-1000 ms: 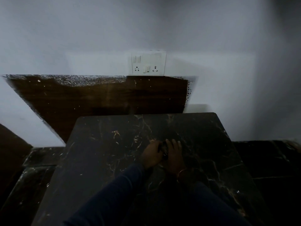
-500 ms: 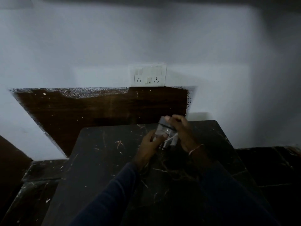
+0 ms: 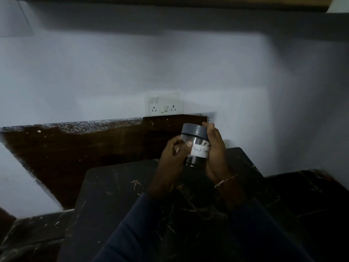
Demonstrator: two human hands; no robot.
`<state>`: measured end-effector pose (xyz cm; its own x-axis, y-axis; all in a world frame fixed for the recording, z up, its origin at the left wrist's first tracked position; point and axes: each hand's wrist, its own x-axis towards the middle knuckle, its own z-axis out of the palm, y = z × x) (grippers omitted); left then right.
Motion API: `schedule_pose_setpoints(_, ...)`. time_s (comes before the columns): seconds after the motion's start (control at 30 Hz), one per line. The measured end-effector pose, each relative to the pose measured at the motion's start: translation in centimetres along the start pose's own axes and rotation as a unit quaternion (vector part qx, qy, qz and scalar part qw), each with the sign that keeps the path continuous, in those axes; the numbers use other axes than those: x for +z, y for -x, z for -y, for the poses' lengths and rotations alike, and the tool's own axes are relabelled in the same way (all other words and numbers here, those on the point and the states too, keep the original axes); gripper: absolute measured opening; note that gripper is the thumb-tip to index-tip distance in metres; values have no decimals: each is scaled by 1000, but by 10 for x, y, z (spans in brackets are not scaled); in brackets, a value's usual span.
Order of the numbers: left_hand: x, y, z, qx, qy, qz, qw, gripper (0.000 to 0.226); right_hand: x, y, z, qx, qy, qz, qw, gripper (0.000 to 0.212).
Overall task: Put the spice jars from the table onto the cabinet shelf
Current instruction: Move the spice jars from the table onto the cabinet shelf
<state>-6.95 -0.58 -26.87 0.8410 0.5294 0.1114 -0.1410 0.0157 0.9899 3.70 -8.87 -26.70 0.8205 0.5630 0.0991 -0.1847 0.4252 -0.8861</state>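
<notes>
A: Above the far edge of the table (image 3: 117, 201), we have one spice jar (image 3: 195, 148) lifted clear of the marble, roughly upright and leaning a little. Our left hand (image 3: 172, 157) wraps the clear body from the left with the thumb across the front; our right hand (image 3: 215, 152) clasps the other side, fingertips up on the grey lid (image 3: 194, 131). Both hands are closed on it.

B: What can go wrong from here, in our view?

A: We judge the grip sound, but the light is poor. If we hand the jar to a single hand to reach up, smooth plastic could slip and drop back onto the table. If the lid is loose, gripping by it could twist it off and spill the dark contents.

B: And the shelf?

A: We cannot see one. Only a wooden strip (image 3: 170, 0) runs high above the table, at the top edge of view. Judging a blind reach in this dimness, we could knock the jar against an edge.

B: Counts?

A: One jar, one lid, one handwritten label (image 3: 200, 152) reading something like black pepper. No other jars show on the table. Behind the table, on the wall, one switch plate (image 3: 164, 105); one bracelet (image 3: 225, 180) on our right wrist.
</notes>
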Motion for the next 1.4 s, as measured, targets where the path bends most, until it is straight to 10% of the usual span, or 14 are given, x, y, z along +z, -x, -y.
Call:
schedule_pose_setpoints(0.33,28,-20,-34,49,-19,-12,999,27,-13,-21,46,-8,-10,54,998,55)
schedule_pose_setpoints(0.53,66,-69,-93,118,-48,7,992,60,-32,-71,149,-62,182,218,957,55)
schedule_pose_setpoints(0.87,122,-208,-304,417,-389,-54,820,29,11,-190,374,-319,236,218,892,29)
schedule_pose_setpoints(1.23,133,-306,-320,180,-695,-76,692,31,1,-333,399,-308,407,147,847,35)
schedule_pose_setpoints(1.4,130,-327,-316,139,-672,-96,721,39,9,-379,405,-268,508,91,814,37)
